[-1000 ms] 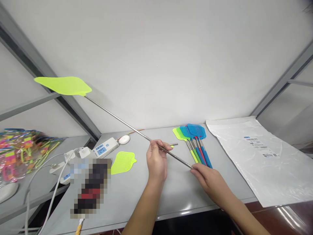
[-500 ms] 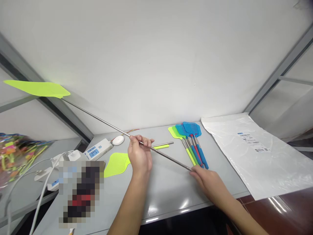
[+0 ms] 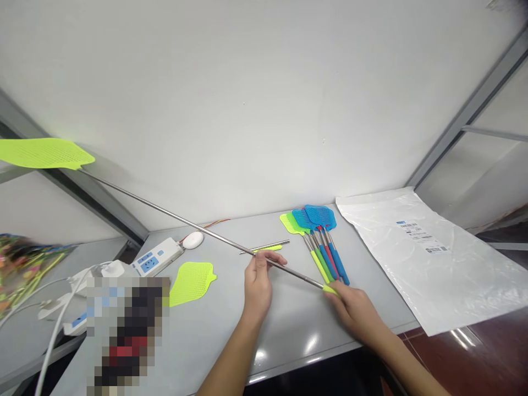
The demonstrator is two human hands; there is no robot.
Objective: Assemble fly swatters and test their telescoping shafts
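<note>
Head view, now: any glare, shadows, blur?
Head view: glare spots on the glossy grey tabletop near its front edge, bright streaks on the red-brown floor; head view: a faint shadow on the pale wall beside the yellow-green perforated plastic swatter head; head view: multicoloured items at the left edge look soft, and a pixelated patch at lower left hides what lies there.

The left hand (image 3: 258,286) is in mid-view, thumb (image 3: 260,262) upward, fingers (image 3: 275,256) loosely curled toward the right, its bare forearm (image 3: 231,352) slanting up from below. Well apart, the right hand (image 3: 350,301) is closed, back uppermost, its bare forearm (image 3: 402,351) entering from the lower right.
</note>
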